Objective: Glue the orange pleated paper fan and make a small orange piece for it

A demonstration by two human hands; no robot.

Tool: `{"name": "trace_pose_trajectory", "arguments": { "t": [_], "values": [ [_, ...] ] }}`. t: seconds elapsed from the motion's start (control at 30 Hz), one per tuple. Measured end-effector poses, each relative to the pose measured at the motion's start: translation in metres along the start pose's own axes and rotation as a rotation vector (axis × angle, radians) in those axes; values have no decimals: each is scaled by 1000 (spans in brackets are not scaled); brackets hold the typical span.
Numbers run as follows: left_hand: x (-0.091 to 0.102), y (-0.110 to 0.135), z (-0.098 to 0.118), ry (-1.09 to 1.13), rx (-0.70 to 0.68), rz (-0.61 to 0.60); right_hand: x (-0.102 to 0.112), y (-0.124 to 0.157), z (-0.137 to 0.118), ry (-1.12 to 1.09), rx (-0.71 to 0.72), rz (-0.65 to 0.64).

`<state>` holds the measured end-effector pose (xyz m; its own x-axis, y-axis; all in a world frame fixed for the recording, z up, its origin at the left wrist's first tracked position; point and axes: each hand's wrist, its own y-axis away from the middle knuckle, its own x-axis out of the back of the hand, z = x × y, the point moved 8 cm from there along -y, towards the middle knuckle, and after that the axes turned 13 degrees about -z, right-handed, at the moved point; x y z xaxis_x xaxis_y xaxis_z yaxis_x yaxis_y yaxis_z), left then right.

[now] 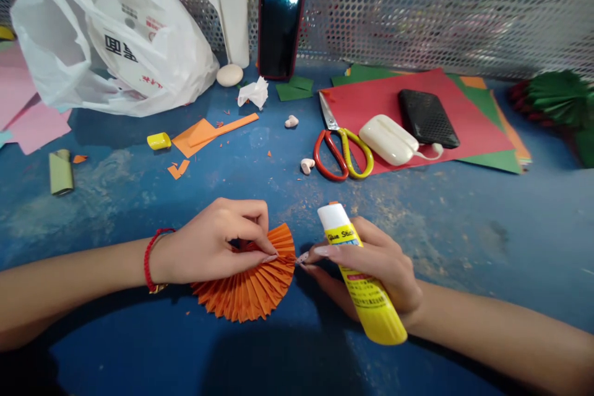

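A round fan of pleated orange paper (245,297) lies on the blue table in front of me. My left hand (216,238), with a red braided bracelet at its wrist, pinches the fan's folds near its right side and covers part of it. My right hand (380,266) is wrapped round a yellow glue stick (371,303), uncapped and tilted with its white end up and away. The right fingertips reach the fan's right edge; whether they also grip the paper I cannot make out. A yellow cap (159,141) lies farther back on the left.
Scissors (346,151), a white earphone case (388,139) and a black box (427,117) lie by red paper (366,96). Earbuds (307,166) and orange scraps (192,138) are scattered mid-table. A plastic bag (134,43) and a phone (282,15) stand before the perforated metal wall.
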<state>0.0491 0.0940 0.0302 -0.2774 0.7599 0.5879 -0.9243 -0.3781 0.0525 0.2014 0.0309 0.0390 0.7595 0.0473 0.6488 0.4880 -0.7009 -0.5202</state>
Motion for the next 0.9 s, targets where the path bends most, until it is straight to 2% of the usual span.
{"name": "trace_pose_trajectory", "arguments": {
  "t": [0.17,0.47,0.9],
  "values": [
    [-3,1,1,-29,-7,-9,2,-2,3,-22,-60,44],
    [-7,3,3,-96,-38,-20,-5,-5,4,55,-30,-35],
    [-6,3,5,-134,8,-8,-7,5,9,126,-52,-110]
  ]
}}
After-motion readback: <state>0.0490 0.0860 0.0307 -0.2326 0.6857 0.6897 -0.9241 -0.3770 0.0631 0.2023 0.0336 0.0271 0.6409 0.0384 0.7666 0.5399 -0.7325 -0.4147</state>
